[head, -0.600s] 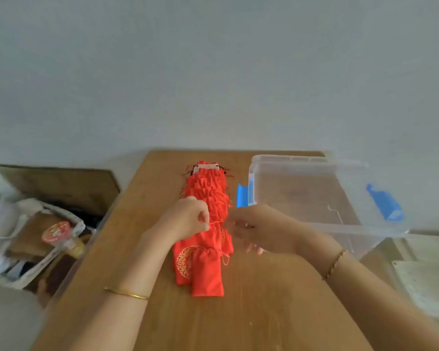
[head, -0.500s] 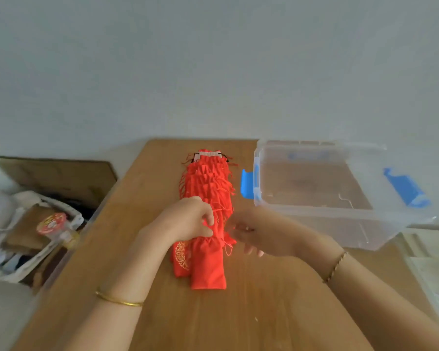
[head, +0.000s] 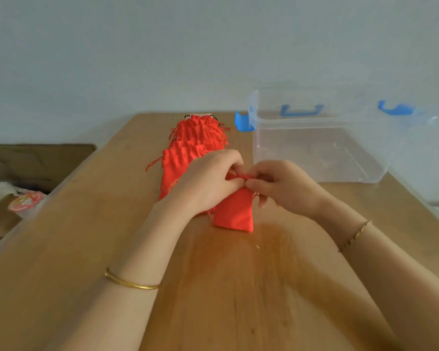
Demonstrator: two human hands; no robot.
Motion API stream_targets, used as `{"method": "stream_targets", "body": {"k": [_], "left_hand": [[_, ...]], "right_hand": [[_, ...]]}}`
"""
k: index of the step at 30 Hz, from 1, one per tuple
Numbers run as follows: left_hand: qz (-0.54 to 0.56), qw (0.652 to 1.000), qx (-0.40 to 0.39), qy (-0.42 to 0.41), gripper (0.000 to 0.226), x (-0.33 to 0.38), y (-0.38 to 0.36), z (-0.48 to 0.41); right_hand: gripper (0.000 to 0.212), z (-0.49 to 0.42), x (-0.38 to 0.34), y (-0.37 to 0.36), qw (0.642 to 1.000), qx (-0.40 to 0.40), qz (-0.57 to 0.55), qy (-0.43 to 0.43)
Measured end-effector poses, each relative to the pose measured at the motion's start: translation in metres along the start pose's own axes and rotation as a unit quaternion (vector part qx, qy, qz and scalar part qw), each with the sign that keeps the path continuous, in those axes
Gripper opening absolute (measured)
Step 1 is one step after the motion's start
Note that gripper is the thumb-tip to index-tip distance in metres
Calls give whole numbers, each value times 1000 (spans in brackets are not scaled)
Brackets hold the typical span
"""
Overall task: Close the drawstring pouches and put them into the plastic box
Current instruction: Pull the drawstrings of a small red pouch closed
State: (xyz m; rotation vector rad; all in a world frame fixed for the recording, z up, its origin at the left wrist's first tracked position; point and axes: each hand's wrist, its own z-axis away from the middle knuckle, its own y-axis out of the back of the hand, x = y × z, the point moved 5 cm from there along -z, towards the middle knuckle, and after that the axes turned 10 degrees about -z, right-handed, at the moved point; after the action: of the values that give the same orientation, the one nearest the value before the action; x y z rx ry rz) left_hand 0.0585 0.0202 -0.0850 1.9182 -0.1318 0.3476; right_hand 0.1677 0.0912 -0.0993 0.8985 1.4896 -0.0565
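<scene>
Beyond the left edge of the wooden tabletop [head: 86,249], a cardboard sheet [head: 36,158] is lying lower down, and you are working well clear of that edge. Along the middle of the tabletop, the row of red drawstring pouches [head: 195,138] is running from the far edge toward you, overlapping so that each mouth is presenting in turn.

Your left hand [head: 208,183] is curling over the near end of the row, its fingers pinching the gathered mouth of the front pouch [head: 235,211]. That pouch's bottom is resting on the tabletop near its centre, pointing toward you. Your right hand [head: 284,188] is meeting the left at the same mouth, thumb and forefinger pinching it. Whether it is gripping cord or fabric cannot be told. The opposed grips are probably drawing the mouth tight.

The clear plastic box [head: 256,138] is standing open at the far right corner, just beside the row, with no pouches showing inside. Bare tabletop is lying between your right hand and the box's near wall, so the transfer is needing only a lift over the rim.
</scene>
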Motion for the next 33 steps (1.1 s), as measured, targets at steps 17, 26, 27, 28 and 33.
{"method": "stream_targets", "body": {"k": [17,26,27,28,33], "left_hand": [[225,968,0,114,16,-9,-31,3],[216,957,92,171,9,-28,-16,12],[214,956,99,176,9,-30,-14,12],[211,955,105,180,10,-32,-12,13],[198,953,118,199,24,-38,-6,16]], "right_hand": [[13,27,34,71,990,113,79,-26],[15,31,41,83,962,141,224,-70],[19,32,42,86,960,139,230,-78],[21,33,41,88,961,139,227,-81],[27,37,46,88,979,142,-58,-132]]}}
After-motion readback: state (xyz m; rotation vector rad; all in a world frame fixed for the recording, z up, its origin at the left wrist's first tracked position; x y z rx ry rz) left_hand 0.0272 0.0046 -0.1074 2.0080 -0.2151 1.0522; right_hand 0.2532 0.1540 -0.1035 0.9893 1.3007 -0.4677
